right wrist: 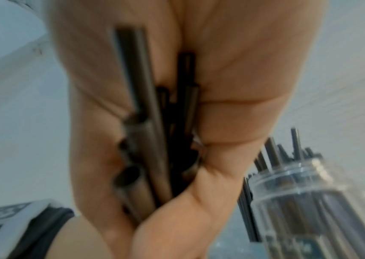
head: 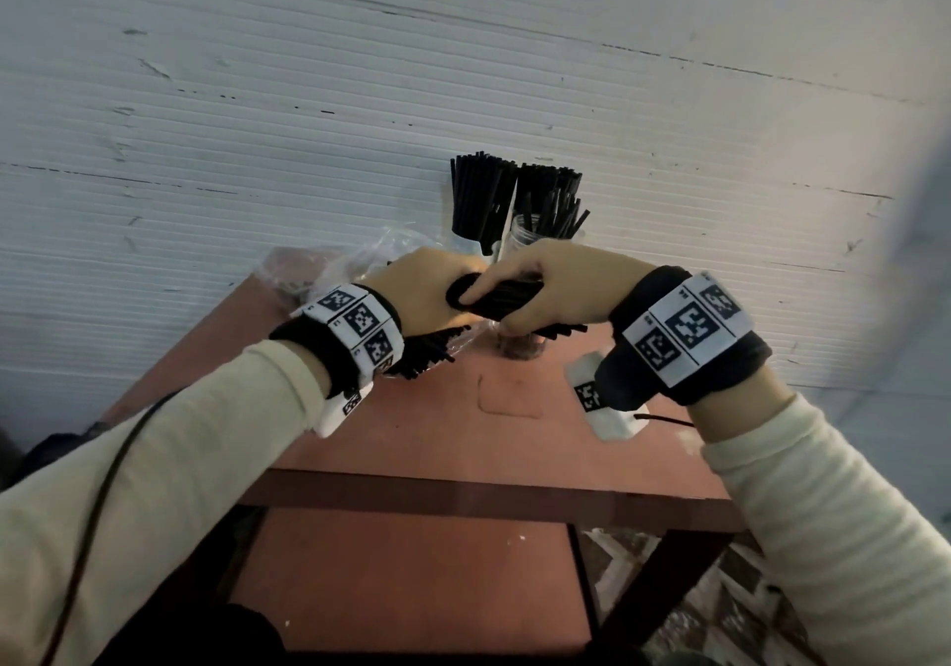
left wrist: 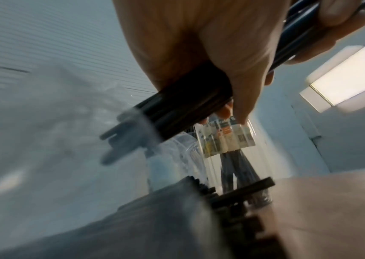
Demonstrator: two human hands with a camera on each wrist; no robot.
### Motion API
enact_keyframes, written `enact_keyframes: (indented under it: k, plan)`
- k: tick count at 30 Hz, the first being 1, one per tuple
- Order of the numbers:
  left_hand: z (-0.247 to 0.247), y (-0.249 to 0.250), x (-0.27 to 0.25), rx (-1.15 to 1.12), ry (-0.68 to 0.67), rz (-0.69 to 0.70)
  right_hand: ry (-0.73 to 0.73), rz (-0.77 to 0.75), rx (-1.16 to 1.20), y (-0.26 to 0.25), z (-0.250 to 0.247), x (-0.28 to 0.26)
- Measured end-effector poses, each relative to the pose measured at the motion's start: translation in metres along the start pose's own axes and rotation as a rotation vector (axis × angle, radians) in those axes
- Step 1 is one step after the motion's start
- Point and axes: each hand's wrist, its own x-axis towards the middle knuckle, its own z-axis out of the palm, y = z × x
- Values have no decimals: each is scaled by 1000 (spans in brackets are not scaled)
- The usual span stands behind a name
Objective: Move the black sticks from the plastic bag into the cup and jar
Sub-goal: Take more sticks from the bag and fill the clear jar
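Both hands grip one bundle of black sticks (head: 507, 300) above the red table. My left hand (head: 427, 295) wraps the bundle's left part, seen from below as dark sticks (left wrist: 190, 105) in the palm. My right hand (head: 545, 290) curls round the right part; in the right wrist view the sticks (right wrist: 155, 140) run through its fist. Behind the hands stand a white cup (head: 473, 243) and a clear jar (head: 520, 233), both holding upright black sticks (head: 545, 197). The crumpled plastic bag (head: 329, 264) lies at the left, with more sticks (head: 427, 351) poking out under my left wrist.
The red table (head: 514, 408) stands against a white ribbed wall (head: 257, 125). Its front edge (head: 463, 490) is a dark frame, with a lower red shelf (head: 411, 578) beneath. The jar (right wrist: 310, 201) is close to the right of my right hand.
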Motion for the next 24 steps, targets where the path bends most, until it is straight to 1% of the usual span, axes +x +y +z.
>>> enact_keyframes:
  k: [2,6,8,10,11,13,16,18,19,22,24]
  plan:
    - [-1,6,1,-114,31,-72,113,-20,-30,-1,-10,-11]
    - [-2,25,0,-400,101,-163,467,-84,-69,-6,-32,-32]
    - [0,36,2,-531,141,-191,677,-170,-31,-10,-37,-32]
    - [5,46,6,-662,157,-208,827,-285,34,-14,-35,-25]
    - [8,51,6,-746,143,-213,858,-328,51,-15,-31,-20]
    - [15,57,6,-874,72,-214,848,-362,37,-14,-19,-8]
    - [28,53,3,-971,-61,-234,731,-284,-58,-3,3,9]
    - [34,48,2,-998,-104,-271,668,-235,-55,4,15,16]
    - [36,46,2,-1002,-107,-286,677,-232,-31,6,18,17]
    - [38,44,5,-1017,-85,-287,802,-306,7,5,19,19]
    - [37,42,6,-1011,-92,-278,821,-342,-6,4,17,19]
